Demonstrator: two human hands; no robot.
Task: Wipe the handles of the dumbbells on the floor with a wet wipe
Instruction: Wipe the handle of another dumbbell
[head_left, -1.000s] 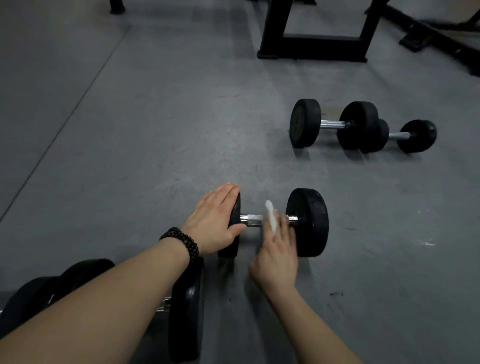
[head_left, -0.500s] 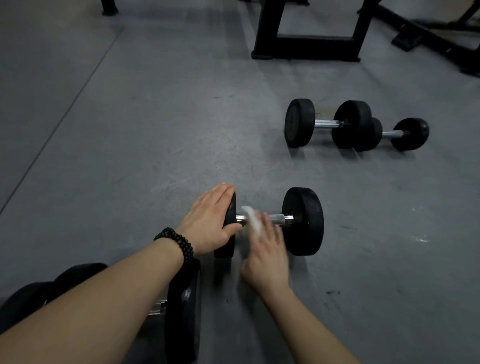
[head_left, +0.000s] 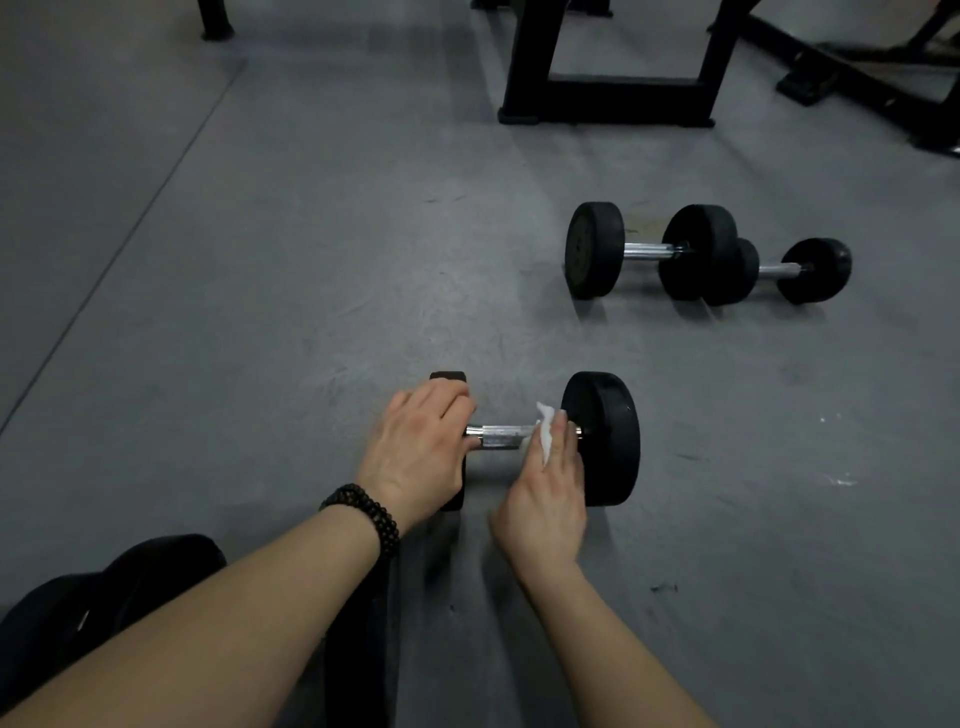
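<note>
Our left hand (head_left: 415, 447) gripping the near dumbbell's (head_left: 602, 436) left weight, our right hand (head_left: 545, 493) pinching the wet wipe (head_left: 545, 431) round its handle (head_left: 501, 436), no writing we can read

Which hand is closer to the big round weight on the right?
Right. The right hand is beside that weight, wiping; the left hand grips the dumbbell's other end.

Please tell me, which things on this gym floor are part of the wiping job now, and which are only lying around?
Part of the job:
- near dumbbell, its handle being wiped
- wet wipe, held by the right hand
- left hand, steadying the left weight
- two far dumbbells

Only lying around:
- black frame
- dark weights at lower left
</note>
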